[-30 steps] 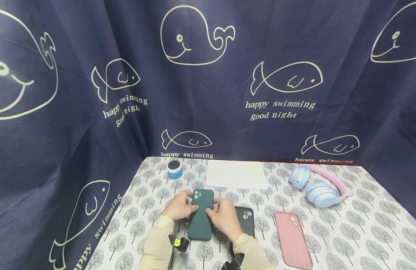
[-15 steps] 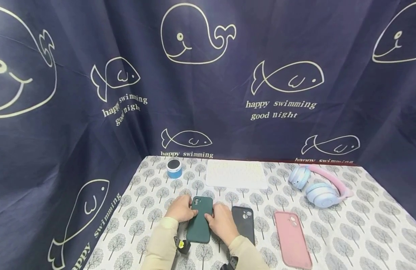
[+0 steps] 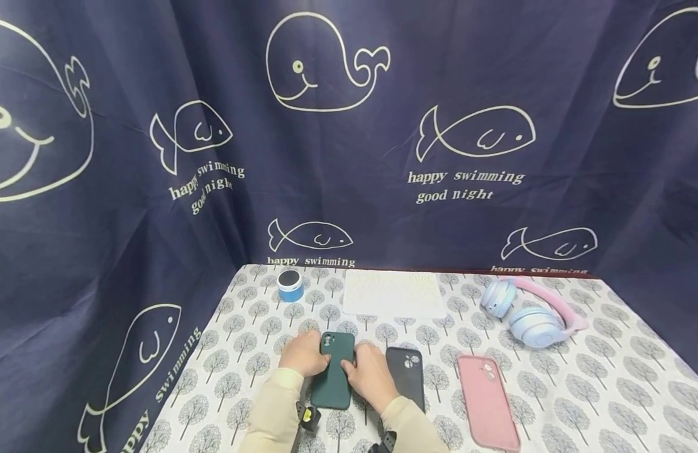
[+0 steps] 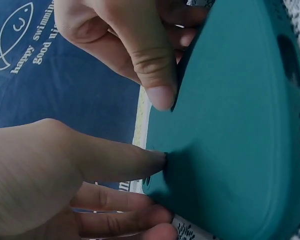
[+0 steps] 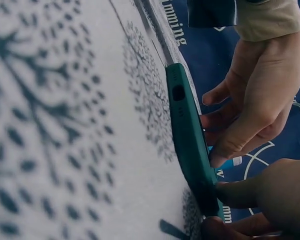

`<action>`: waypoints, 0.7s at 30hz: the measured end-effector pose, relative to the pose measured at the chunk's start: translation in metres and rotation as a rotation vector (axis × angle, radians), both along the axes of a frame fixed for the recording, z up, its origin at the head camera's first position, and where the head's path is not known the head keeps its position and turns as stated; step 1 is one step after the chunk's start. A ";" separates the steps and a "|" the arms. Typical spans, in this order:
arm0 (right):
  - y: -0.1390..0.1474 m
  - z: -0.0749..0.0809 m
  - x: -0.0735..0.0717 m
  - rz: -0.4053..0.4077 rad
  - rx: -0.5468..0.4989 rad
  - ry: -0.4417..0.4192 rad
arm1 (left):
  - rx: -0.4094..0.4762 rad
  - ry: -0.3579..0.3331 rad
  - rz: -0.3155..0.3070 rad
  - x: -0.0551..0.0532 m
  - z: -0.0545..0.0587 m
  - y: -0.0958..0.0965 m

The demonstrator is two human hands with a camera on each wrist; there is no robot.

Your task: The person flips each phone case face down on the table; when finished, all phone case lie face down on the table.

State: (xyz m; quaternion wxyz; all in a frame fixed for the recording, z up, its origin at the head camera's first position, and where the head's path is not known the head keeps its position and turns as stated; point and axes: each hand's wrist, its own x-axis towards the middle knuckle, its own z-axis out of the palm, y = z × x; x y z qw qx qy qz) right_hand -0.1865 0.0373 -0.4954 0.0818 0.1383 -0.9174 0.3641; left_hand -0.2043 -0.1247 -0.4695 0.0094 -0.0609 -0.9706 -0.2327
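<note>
A dark green phone case (image 3: 333, 384) lies between both hands, back side up, with its camera cutout at the far left corner. My left hand (image 3: 304, 353) grips its left edge, thumb on the back. On the opposite edge my right hand (image 3: 371, 371) pinches it the same way. In the left wrist view both thumbs press on the back of the green case (image 4: 240, 110), near each other. The right wrist view gives its bottom edge with a port opening, close over the patterned cloth. Just right of my right hand is a black phone case (image 3: 405, 377), partly covered by that arm.
A pink phone case (image 3: 487, 402) lies farther right. Along the back are a small blue speaker (image 3: 290, 286), a white keyboard (image 3: 393, 294) and pink and pale blue headphones (image 3: 536, 324). The tree-patterned tablecloth (image 3: 213, 384) ends at a dark blue curtain (image 3: 383, 207).
The far end of the green phone case has come down and toward the person, with both hands on it. Both hands' fingers have drawn in closer around its edges. Other things stay put.
</note>
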 end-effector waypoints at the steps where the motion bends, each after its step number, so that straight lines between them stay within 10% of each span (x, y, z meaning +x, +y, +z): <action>1: 0.003 0.001 0.001 -0.001 0.008 -0.004 | -0.014 0.008 -0.002 0.000 -0.001 0.002; 11: 0.071 0.040 0.019 -0.108 0.150 0.124 | 0.117 0.224 0.022 -0.001 0.007 0.032; 15: 0.101 0.038 0.021 -0.198 0.173 0.180 | 0.337 0.131 -0.079 0.004 0.011 0.057; 21: 0.119 0.021 0.027 -0.221 0.208 0.027 | 0.298 0.034 -0.181 0.019 -0.010 0.090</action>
